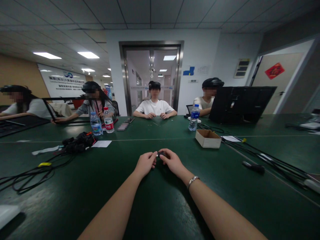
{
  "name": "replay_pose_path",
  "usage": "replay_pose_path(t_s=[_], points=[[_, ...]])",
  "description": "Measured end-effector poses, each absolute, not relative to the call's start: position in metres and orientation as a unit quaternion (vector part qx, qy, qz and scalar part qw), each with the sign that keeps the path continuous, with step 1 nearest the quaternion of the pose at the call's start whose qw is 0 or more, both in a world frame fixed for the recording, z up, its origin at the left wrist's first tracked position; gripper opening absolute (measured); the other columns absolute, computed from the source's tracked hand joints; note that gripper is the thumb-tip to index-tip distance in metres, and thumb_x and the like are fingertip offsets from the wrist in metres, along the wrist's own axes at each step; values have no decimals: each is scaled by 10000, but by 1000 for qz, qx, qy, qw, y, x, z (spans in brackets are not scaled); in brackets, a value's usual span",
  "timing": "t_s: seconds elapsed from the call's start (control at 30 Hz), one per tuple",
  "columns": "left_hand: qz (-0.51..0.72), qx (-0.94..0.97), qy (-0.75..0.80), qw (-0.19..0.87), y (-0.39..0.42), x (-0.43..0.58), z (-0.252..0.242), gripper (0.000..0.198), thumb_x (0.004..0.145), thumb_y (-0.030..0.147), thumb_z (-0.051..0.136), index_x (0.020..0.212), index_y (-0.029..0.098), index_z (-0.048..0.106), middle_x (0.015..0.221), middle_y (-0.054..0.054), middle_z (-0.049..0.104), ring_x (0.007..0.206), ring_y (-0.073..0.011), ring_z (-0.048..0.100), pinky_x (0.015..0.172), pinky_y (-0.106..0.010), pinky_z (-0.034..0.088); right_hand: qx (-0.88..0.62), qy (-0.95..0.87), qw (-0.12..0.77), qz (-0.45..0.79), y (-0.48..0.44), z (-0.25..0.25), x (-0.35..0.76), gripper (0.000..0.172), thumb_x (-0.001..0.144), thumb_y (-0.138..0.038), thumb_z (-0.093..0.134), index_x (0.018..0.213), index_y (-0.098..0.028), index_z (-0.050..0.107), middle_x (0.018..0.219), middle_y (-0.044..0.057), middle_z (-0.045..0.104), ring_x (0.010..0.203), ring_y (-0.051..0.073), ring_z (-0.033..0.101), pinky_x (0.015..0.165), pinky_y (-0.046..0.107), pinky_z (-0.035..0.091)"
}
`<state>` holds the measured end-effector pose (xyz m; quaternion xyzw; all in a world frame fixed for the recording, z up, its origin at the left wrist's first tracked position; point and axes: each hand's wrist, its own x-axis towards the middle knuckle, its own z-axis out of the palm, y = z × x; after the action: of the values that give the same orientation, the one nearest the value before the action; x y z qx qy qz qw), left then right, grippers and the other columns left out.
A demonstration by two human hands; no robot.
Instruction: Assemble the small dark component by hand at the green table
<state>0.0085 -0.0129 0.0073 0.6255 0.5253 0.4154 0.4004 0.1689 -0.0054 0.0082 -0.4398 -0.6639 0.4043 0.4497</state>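
Close together over the green table (pixel 160 200), both hands meet at a small dark object (pixel 162 154) with a pale or shiny end. My right hand (pixel 173 162) grips the dark part between thumb and fingers, a silver bracelet on its wrist. My left hand (pixel 145 164) is closed in a pinch at the pale end. The fingers cover much of the object, and it is too small to tell its kind. Right of the hands stands an open cardboard box (pixel 208 143).
Black cables lie left (pixel 30 178) and right, beside a dark handle-like item (pixel 253 167). Water bottles (pixel 96 125) stand beyond, one near the box (pixel 194 118). A black monitor (pixel 241 105) is at right. Several people in headsets sit across the table. A white object (pixel 8 215) lies near left.
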Motion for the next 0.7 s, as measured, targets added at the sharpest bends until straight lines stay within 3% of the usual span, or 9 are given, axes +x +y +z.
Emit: replay_pose_path(t_s=[0.1, 0.23, 0.37, 0.57, 0.7], points=[[422, 613, 527, 411, -11, 8, 6, 485, 823, 591, 435, 763, 138, 598, 673, -34, 580, 580, -130, 567, 538, -243, 474, -445, -661, 452, 401, -5, 9, 169, 267, 767, -271, 553, 1015, -181, 595, 810, -11, 556, 553, 76, 510, 560, 239, 445], [446, 620, 483, 428, -14, 7, 6, 386, 761, 499, 598, 997, 195, 567, 787, -14, 582, 618, -117, 585, 522, -212, 472, -442, -651, 462, 410, -4, 8, 169, 267, 765, -275, 559, 1015, -184, 585, 793, -16, 559, 538, 76, 508, 537, 232, 438], [437, 633, 478, 424, -15, 7, 6, 334, 787, 507, 552, 867, 183, 569, 764, -8, 573, 628, -112, 572, 516, -196, 464, -435, -654, 459, 415, -5, 8, 169, 264, 767, -282, 562, 1012, -187, 590, 805, -11, 564, 557, 77, 506, 546, 231, 444], [432, 614, 517, 412, -7, 8, -1, 491, 802, 614, 460, 752, 143, 592, 709, -42, 590, 604, -131, 571, 510, -224, 468, -436, -657, 453, 416, -7, 11, 168, 258, 760, -268, 568, 1003, -188, 598, 814, -7, 567, 573, 82, 504, 560, 239, 452], [446, 588, 509, 442, -8, 7, 1, 481, 794, 619, 481, 883, 157, 582, 729, -38, 597, 606, -130, 588, 538, -240, 494, -450, -650, 452, 413, -7, 12, 168, 257, 774, -255, 549, 1018, -183, 585, 809, -13, 561, 559, 78, 518, 568, 243, 448]])
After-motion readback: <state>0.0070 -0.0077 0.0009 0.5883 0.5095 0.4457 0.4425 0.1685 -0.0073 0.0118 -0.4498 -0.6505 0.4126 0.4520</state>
